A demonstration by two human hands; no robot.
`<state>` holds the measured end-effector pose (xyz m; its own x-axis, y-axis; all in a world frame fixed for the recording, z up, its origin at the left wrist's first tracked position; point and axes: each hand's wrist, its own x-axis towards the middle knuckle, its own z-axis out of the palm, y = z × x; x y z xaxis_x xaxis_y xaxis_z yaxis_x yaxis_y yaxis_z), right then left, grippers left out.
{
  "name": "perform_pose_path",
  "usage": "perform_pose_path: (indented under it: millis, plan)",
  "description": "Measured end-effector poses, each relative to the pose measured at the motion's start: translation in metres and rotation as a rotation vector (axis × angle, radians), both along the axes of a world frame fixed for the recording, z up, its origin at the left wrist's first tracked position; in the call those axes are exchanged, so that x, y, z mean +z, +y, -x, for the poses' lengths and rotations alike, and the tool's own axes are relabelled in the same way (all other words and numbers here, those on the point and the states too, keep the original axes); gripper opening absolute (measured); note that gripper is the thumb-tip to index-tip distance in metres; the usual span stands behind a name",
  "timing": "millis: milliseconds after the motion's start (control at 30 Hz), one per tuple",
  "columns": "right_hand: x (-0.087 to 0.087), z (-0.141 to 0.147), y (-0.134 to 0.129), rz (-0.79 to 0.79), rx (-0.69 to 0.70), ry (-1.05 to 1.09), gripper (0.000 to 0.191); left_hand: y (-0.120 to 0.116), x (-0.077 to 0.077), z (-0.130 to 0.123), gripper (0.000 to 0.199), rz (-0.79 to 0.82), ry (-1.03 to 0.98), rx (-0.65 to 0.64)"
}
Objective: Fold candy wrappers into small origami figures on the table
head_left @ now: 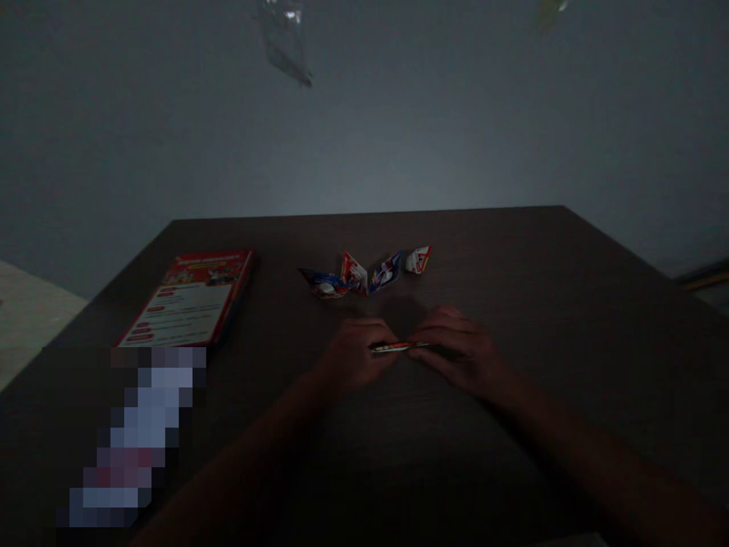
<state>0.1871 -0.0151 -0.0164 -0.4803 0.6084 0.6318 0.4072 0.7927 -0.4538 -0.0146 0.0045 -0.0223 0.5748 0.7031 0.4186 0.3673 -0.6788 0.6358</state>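
Note:
Above the table's middle, my left hand (360, 348) and my right hand (459, 343) are close together, both closed on a small folded paper (392, 347). The paper is seen almost edge-on, as a thin strip with red and white print. Fingers cover both of its ends. Just beyond my hands stand several folded paper shapes: a blue one (326, 285) at the left, a red and white one (354, 272), another blue one (386, 273), and a smaller white and red one (419, 260) at the right.
On the left of the dark wooden table (501, 251) lies a stack of printed leaflets (185, 300) with red tops. A pixelated patch hides whatever is nearer to me there. Behind stands a grey wall (433, 114) with a clear plastic piece (286, 38) on it. The light is dim.

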Motion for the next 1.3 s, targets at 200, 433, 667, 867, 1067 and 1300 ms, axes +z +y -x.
perform_pose_path:
  millis: [200,433,667,867,1067,1300]
  plan:
    - [0.0013,0.0036,-0.0016,0.011,0.004,-0.007,0.007,-0.0006,0.0000,-0.0025,0.004,-0.013,0.008,-0.018]
    - [0.0011,0.0043,-0.0023,0.037,-0.006,-0.014,0.008,-0.0009,0.0005,-0.0023,0.003,-0.005,0.011,-0.019]
    - [0.0008,0.0062,-0.0025,-0.017,0.006,-0.017,0.008,-0.0023,0.0009,-0.0044,0.006,-0.014,0.032,-0.019]
    - [0.0039,0.0076,-0.0040,0.002,0.004,-0.047,0.008,-0.0021,0.0007,-0.0045,0.007,0.019,0.027,-0.021]
    - [0.0043,0.0089,-0.0052,-0.015,0.001,-0.075,0.007,-0.0036,0.0021,-0.0064,0.013,0.032,0.056,-0.016]
    - [0.0057,0.0088,-0.0066,-0.005,0.004,-0.115,0.008,-0.0044,0.0024,-0.0077,0.017,0.056,0.041,-0.015]
